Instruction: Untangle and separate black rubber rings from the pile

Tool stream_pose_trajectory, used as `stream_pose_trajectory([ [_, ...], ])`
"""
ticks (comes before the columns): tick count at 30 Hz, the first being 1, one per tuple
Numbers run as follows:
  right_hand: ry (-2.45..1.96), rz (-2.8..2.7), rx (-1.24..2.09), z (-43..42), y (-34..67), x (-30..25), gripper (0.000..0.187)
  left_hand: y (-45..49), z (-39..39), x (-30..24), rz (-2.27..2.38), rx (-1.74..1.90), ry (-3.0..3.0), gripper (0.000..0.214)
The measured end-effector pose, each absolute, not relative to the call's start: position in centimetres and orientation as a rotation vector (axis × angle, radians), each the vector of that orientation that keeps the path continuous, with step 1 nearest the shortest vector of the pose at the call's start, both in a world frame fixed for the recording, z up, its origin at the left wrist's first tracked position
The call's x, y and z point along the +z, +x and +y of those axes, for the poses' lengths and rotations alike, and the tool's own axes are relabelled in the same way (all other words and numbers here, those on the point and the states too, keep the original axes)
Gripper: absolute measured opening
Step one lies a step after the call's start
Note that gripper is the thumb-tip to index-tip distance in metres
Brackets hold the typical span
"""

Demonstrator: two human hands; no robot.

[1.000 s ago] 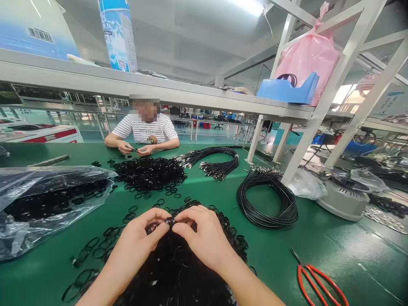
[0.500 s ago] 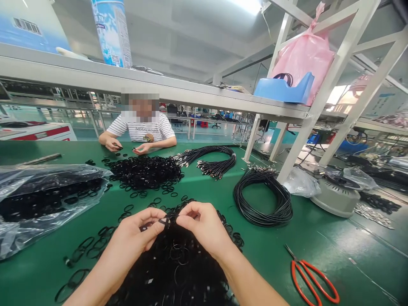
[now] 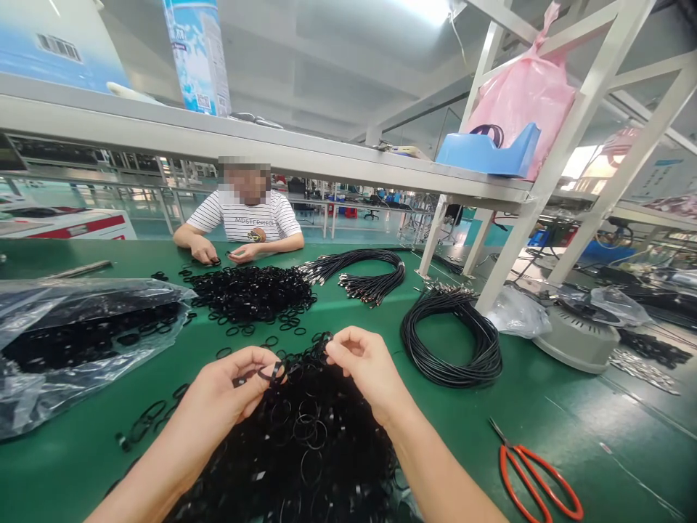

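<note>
A small black ring [image 3: 276, 373] is pinched between the thumb and fingers of my left hand [image 3: 231, 388], over the left side of a large heap of black rings [image 3: 305, 457]. My right hand [image 3: 367, 367] is closed at the heap's far edge, thumb against fingertips. Black rings [image 3: 322, 338] show right at those fingertips, and one seems to be in the pinch. Several loose rings [image 3: 147, 420] lie on the green table left of my left forearm.
A second ring heap [image 3: 255, 290] lies before a co-worker [image 3: 253, 221], whose hands hold rings. Left is a clear plastic bag [image 3: 92, 330] of black pieces. Coiled black cables [image 3: 449, 341], orange-handled scissors [image 3: 536, 472] and a shelf post [image 3: 512, 254] stand to the right.
My hands have moved apart: the right went slightly right and up, the left a little left. The black ring at my left fingertips now shows more plainly.
</note>
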State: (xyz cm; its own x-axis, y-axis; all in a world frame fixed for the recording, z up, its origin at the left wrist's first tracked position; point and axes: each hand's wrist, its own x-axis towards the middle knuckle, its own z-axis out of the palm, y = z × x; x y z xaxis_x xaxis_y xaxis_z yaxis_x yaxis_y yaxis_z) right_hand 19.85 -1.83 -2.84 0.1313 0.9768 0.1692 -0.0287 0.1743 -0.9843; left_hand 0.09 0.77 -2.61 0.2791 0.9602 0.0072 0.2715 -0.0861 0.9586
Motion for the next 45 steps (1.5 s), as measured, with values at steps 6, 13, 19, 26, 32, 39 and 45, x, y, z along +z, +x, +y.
stream_pose_trajectory([
  [6,-1.12,-1.208,1.017,-2.2,18.6,-3.1,0.014,0.9,0.3,-3.0,1.155,0.895,1.547,0.044],
  [13,-1.084,-1.285,1.054,-2.8,17.2,-3.5,0.013,1.7,-0.3,-2.9,1.115,0.781,1.684,0.028],
  [19,-1.16,-1.187,0.949,-2.3,18.2,-3.0,0.017,1.1,-0.2,-3.0,1.103,0.839,1.637,0.025],
  [26,-1.213,-1.298,0.831,-3.1,17.5,-2.7,0.016,1.5,-0.3,-3.0,1.197,1.009,1.599,0.026],
  [32,-1.257,-1.405,0.819,-4.2,15.7,-2.9,0.01,1.4,-0.3,-3.0,1.22,0.995,1.659,0.02],
  [39,-1.349,-1.44,0.696,-3.3,17.3,-2.8,0.011,0.8,0.7,-3.2,1.103,0.884,1.529,0.033],
  [45,-1.249,-1.542,0.622,-3.8,16.7,-2.9,0.009,0.8,0.4,-3.3,1.14,0.861,1.474,0.033],
])
